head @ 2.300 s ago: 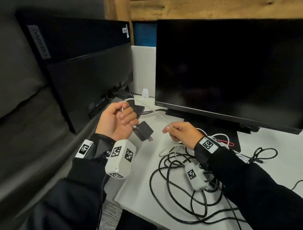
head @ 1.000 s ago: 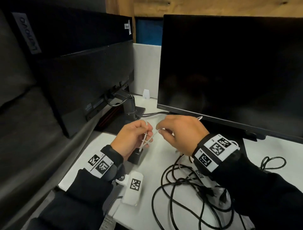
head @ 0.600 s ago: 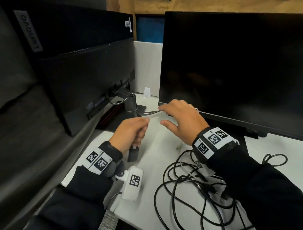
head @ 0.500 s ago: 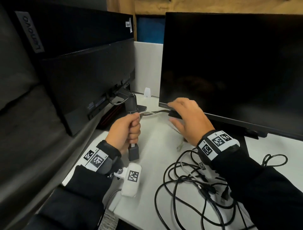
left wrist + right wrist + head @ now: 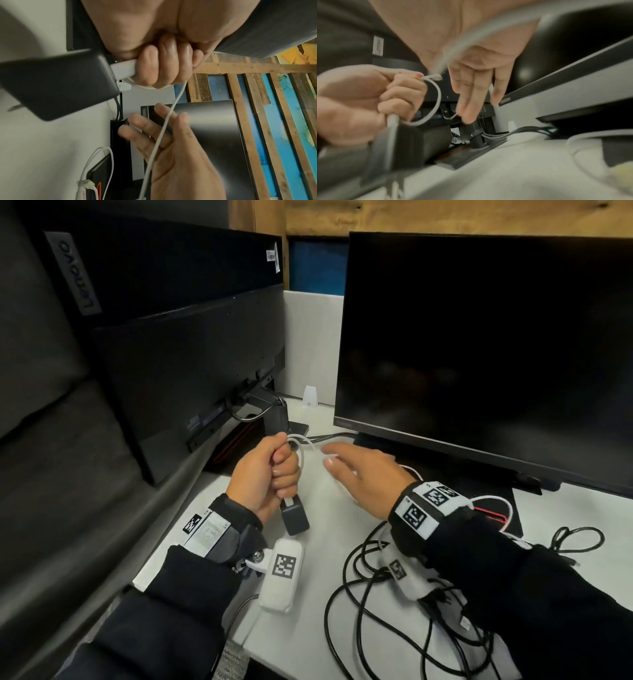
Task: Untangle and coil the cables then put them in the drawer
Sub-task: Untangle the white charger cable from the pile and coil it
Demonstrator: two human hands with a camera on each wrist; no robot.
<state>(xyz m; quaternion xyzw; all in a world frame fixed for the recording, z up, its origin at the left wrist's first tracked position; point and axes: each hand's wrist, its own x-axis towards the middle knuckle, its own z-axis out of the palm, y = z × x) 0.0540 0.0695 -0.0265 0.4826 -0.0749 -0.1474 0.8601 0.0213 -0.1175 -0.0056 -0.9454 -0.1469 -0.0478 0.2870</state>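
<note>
STEP: coiling white cable (image 5: pixel 301 455), centre frame | LEFT: your left hand (image 5: pixel 265 474) fists the loops, black adapter (image 5: pixel 294 517) hanging below | RIGHT: your right hand (image 5: pixel 363 477) flat-fingered, cable draped across palm | NEXT: wrap another loop; black cables (image 5: pixel 387 611) lower right remain tangled.

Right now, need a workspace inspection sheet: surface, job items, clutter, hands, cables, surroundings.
Surface: white desk.
Job's things: white cable looped in left hand, black charger hanging below the fist.
Clutter: small white object by the partition.
Grippers: left hand grips cable; right hand open, fingers spread, cable draped across palm.
Cables: black cable tangle uncoiled on desk.
Surroundings: two dark monitors; drawer not seen.
</note>
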